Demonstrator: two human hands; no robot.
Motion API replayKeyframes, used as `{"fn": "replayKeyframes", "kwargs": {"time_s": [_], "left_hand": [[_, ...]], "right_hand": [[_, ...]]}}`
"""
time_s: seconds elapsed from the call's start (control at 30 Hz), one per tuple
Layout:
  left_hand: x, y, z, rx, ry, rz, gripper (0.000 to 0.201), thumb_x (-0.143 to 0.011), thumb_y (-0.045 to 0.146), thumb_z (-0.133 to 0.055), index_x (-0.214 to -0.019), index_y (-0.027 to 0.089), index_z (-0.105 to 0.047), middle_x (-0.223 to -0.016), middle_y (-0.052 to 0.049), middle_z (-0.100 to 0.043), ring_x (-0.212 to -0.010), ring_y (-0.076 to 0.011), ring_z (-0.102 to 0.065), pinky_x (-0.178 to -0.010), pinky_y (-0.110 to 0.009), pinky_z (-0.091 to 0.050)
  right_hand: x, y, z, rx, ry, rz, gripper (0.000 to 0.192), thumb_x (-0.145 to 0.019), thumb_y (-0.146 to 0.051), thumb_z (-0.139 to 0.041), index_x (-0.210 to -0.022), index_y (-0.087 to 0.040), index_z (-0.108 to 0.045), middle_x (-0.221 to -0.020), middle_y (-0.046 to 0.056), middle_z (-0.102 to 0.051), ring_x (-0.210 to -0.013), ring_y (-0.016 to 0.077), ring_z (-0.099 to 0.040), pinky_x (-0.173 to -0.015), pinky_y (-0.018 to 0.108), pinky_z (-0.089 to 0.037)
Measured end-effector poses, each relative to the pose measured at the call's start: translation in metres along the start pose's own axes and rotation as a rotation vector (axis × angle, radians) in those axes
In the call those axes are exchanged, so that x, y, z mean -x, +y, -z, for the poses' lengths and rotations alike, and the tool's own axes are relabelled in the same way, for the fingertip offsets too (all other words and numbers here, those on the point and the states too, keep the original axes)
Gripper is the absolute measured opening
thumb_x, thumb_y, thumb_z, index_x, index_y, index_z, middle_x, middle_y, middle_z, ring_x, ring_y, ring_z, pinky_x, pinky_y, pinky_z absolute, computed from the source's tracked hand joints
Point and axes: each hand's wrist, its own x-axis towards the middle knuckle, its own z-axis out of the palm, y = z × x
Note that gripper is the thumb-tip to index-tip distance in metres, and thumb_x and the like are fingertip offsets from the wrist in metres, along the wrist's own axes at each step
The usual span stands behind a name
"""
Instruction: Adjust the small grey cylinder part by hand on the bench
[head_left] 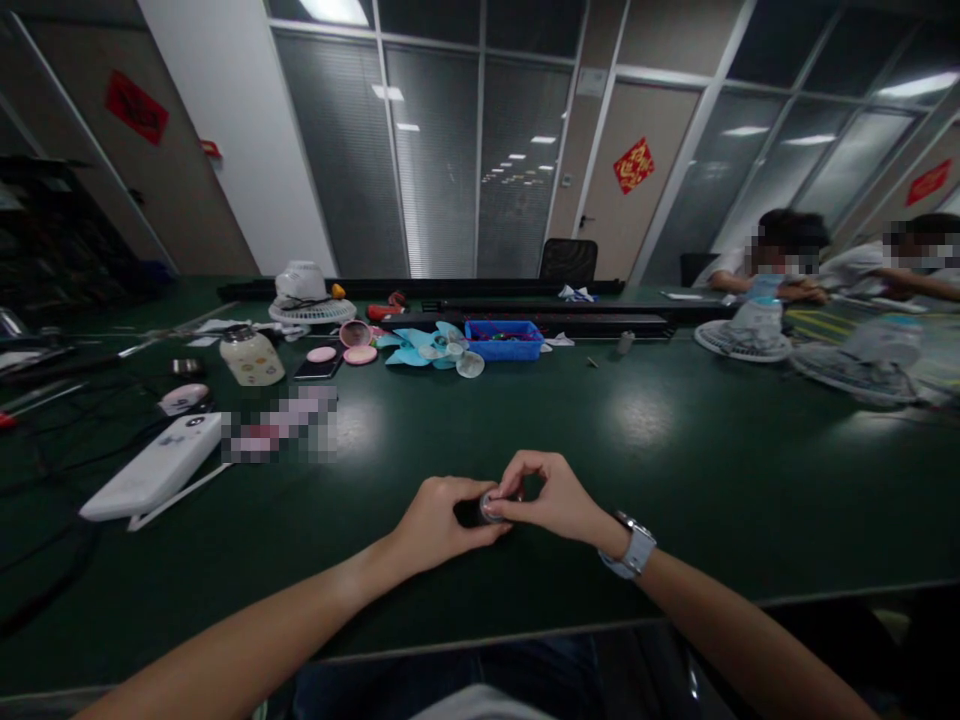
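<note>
Both hands meet over the dark green table, close to its near edge. The left hand is curled shut around a small dark cylindrical part; the right hand, with a watch on its wrist, pinches the part's pale metallic end between thumb and fingertips. The part is held between the two hands, at or just above the table surface; contact with the surface cannot be told. What the part is cannot be made out.

Judged from the grip, the part is being worked at its end, turned or fitted. No loose piece lies beside the hands, so how much is done and what is left cannot be read here.

Farther back on the table, left of the hands, lies a white flat device. Beyond it stand a cream jar, blue fan blades and a blue tray. At the table's far right, other people sit at fan grilles.
</note>
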Motion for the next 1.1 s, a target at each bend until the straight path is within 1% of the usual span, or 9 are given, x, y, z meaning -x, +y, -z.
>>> {"fn": "replayKeyframes", "kwargs": {"time_s": [0.17,0.33,0.47,0.63,0.73,0.87,1.0,1.1], "left_hand": [[-0.0003,-0.0035,-0.0012,0.049,0.007,0.021,0.025,-0.080,0.031,-0.071,-0.103,0.020,-0.073,-0.095,-0.002,-0.076,-0.083,-0.0200,-0.070,-0.076,-0.025,-0.049],[0.0005,-0.0063,-0.0011,0.091,0.007,0.000,0.023,-0.081,0.029,-0.071,-0.103,0.022,-0.073,-0.093,0.001,-0.076,-0.083,-0.0181,-0.070,-0.075,-0.023,-0.048],[0.0013,-0.0044,0.0008,0.086,-0.018,-0.003,0.021,-0.081,0.028,-0.071,-0.101,0.021,-0.073,-0.091,0.000,-0.075,-0.082,-0.0182,-0.070,-0.075,-0.024,-0.047],[0.0008,-0.0026,0.0012,0.091,-0.020,-0.020,0.019,-0.081,0.025,-0.070,-0.100,0.021,-0.072,-0.093,0.001,-0.075,-0.084,-0.0179,-0.070,-0.077,-0.023,-0.047],[0.0006,-0.0028,0.0007,0.052,-0.017,-0.018,0.019,-0.081,0.026,-0.070,-0.099,0.021,-0.072,-0.091,0.000,-0.075,-0.082,-0.0185,-0.070,-0.075,-0.024,-0.047],[0.0005,-0.0025,0.0001,0.023,-0.020,-0.014,0.017,-0.080,0.027,-0.070,-0.096,0.020,-0.073,-0.088,0.000,-0.075,-0.080,-0.0187,-0.070,-0.073,-0.024,-0.047],[0.0008,-0.0029,-0.0004,0.023,-0.011,-0.003,0.018,-0.081,0.028,-0.071,-0.097,0.020,-0.073,-0.093,-0.001,-0.076,-0.081,-0.0190,-0.070,-0.076,-0.025,-0.048],[0.0009,-0.0033,0.0001,0.040,-0.011,0.001,0.017,-0.081,0.028,-0.071,-0.095,0.020,-0.073,-0.093,0.000,-0.076,-0.082,-0.0184,-0.070,-0.074,-0.024,-0.048]], "right_hand": [[-0.0013,0.0015,-0.0011,-0.003,0.002,-0.009,0.021,-0.068,-0.031,-0.082,-0.075,-0.018,-0.068,-0.072,0.002,-0.072,-0.065,0.0151,-0.065,-0.059,0.026,-0.051],[-0.0023,0.0041,-0.0020,0.013,-0.007,-0.015,0.018,-0.070,-0.029,-0.081,-0.073,-0.018,-0.066,-0.072,0.002,-0.072,-0.066,0.0150,-0.065,-0.059,0.026,-0.051],[-0.0016,0.0056,-0.0014,0.026,-0.030,0.002,0.016,-0.072,-0.027,-0.079,-0.074,-0.019,-0.066,-0.074,0.002,-0.071,-0.066,0.0144,-0.064,-0.059,0.026,-0.050],[-0.0014,0.0037,-0.0004,0.051,-0.046,0.022,0.013,-0.073,-0.025,-0.078,-0.075,-0.018,-0.068,-0.073,0.002,-0.070,-0.067,0.0143,-0.064,-0.062,0.026,-0.050],[-0.0013,0.0030,0.0002,0.053,-0.049,0.035,0.011,-0.073,-0.024,-0.078,-0.075,-0.018,-0.069,-0.073,0.002,-0.071,-0.067,0.0142,-0.064,-0.063,0.026,-0.050],[-0.0006,0.0032,0.0010,0.029,-0.062,0.031,0.014,-0.071,-0.025,-0.080,-0.076,-0.018,-0.069,-0.075,0.002,-0.072,-0.069,0.0151,-0.065,-0.062,0.026,-0.049],[-0.0003,0.0015,0.0010,-0.041,-0.073,0.002,0.021,-0.069,-0.027,-0.083,-0.079,-0.017,-0.069,-0.081,0.004,-0.074,-0.074,0.0174,-0.068,-0.066,0.029,-0.051],[-0.0010,0.0009,0.0008,-0.016,-0.050,0.010,0.022,-0.068,-0.030,-0.084,-0.081,-0.018,-0.070,-0.082,0.004,-0.073,-0.073,0.0165,-0.066,-0.065,0.028,-0.050]]}}
